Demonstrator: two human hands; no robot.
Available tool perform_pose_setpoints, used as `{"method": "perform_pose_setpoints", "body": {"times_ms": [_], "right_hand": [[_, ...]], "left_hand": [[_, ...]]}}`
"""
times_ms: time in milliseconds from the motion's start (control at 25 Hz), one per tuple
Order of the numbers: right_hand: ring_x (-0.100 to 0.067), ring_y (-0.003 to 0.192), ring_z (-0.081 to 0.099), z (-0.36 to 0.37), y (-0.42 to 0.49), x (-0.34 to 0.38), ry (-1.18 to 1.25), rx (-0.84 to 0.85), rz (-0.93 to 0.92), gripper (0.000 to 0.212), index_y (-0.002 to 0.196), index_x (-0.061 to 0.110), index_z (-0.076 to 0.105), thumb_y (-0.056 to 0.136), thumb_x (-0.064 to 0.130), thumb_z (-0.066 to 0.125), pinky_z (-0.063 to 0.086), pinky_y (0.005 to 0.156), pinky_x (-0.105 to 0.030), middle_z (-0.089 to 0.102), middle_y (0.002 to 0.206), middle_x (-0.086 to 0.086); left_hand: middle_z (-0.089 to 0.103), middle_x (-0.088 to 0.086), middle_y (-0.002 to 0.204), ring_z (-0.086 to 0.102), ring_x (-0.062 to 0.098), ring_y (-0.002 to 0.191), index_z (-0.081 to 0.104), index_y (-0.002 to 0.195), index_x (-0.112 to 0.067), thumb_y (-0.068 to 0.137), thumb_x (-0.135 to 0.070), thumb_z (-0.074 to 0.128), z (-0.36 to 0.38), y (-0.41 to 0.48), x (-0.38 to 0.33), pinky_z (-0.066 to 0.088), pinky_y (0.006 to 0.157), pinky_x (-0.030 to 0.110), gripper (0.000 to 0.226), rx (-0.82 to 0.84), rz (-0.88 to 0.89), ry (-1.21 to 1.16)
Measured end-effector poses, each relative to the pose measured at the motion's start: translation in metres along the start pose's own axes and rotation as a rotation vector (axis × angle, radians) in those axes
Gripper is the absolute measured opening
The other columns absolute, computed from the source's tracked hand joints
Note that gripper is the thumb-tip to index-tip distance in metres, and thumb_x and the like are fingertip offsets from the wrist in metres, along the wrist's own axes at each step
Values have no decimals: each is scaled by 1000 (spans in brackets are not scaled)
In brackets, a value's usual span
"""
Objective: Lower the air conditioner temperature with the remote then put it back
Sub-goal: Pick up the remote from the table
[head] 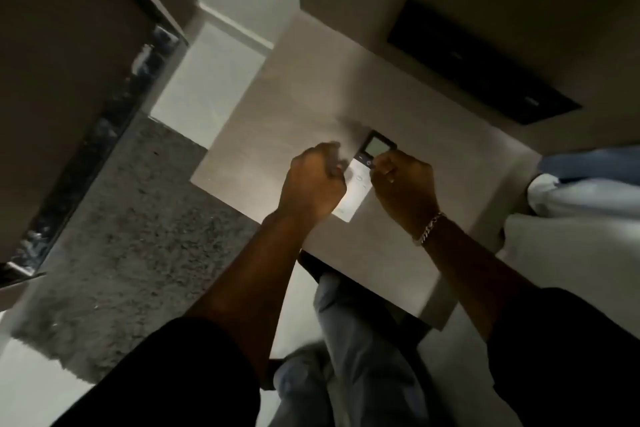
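The remote (pixel 360 180) is a slim white bar with a dark top and a small lit screen. It sits over the pale tabletop (pixel 284 107), between my two hands. My left hand (pixel 311 184) is curled like a fist against the remote's left edge and covers part of it. My right hand (pixel 403 184), with a chain bracelet on the wrist, has its fingertips closed on the right edge just below the dark top. Whether the remote rests on the table or hangs just above it cannot be told. The air conditioner is out of sight.
A black flat panel (pixel 485 62) is on the wall beyond the table. White and blue bedding (pixel 581 191) lies at the right. A grey carpet (pixel 121 211) and a dark marbled strip (pixel 104 135) are at the left. My legs (pixel 363 340) stand at the table's near edge.
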State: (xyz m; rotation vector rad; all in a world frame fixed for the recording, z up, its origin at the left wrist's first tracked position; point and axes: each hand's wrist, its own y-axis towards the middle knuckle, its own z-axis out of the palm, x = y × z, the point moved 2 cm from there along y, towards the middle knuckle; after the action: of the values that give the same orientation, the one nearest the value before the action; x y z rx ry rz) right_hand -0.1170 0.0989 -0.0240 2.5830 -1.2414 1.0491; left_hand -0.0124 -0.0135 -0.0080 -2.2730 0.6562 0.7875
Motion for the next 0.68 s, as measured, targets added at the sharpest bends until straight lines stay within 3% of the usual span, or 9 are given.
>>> {"method": "perform_pose_setpoints", "body": {"times_ms": [80,160,280,480,560,680], "right_hand": [[-16,77,65,11,-2,-12,132,-81,229,16,93,-2,64,78,0,61,41,50,0,69,89,-8],[-16,82,65,27,-8,-16,284,-76,414,30,106,0,57,78,3,68,47,53,-3,66,97,-6],[-10,82,63,37,-10,-17,437,-83,561,40,116,3,57,79,10,72,51,66,-15,67,105,-5],[-23,93,68,42,-12,17,298,165,386,24,105,5,70,84,18,69,55,77,-32,74,104,-11],[-23,90,69,43,-18,48,359,237,351,25,106,3,68,85,17,69,55,72,-28,73,103,-12],[-19,86,66,40,-31,113,457,290,268,24,107,7,61,86,14,67,51,69,-23,72,106,-11]], "left_hand": [[66,14,105,63,29,96,57,107,-8,83,-20,57,25,11,-1,50,78,31,27,129,38,64],[65,12,112,60,24,96,56,113,-9,81,-21,59,46,18,-3,48,77,31,34,211,-13,25],[66,14,116,61,25,97,61,114,-9,86,-16,51,55,20,-1,47,82,30,31,159,-180,-87],[69,17,112,63,32,101,67,107,-8,92,-11,45,19,-4,27,52,93,44,27,-5,-483,-356],[71,14,107,63,30,99,70,95,-14,87,-8,50,-12,-22,38,52,94,43,22,-122,-569,-482],[69,12,83,66,36,89,62,65,-16,80,1,53,-74,-58,41,56,87,50,25,-272,-623,-711]]}}
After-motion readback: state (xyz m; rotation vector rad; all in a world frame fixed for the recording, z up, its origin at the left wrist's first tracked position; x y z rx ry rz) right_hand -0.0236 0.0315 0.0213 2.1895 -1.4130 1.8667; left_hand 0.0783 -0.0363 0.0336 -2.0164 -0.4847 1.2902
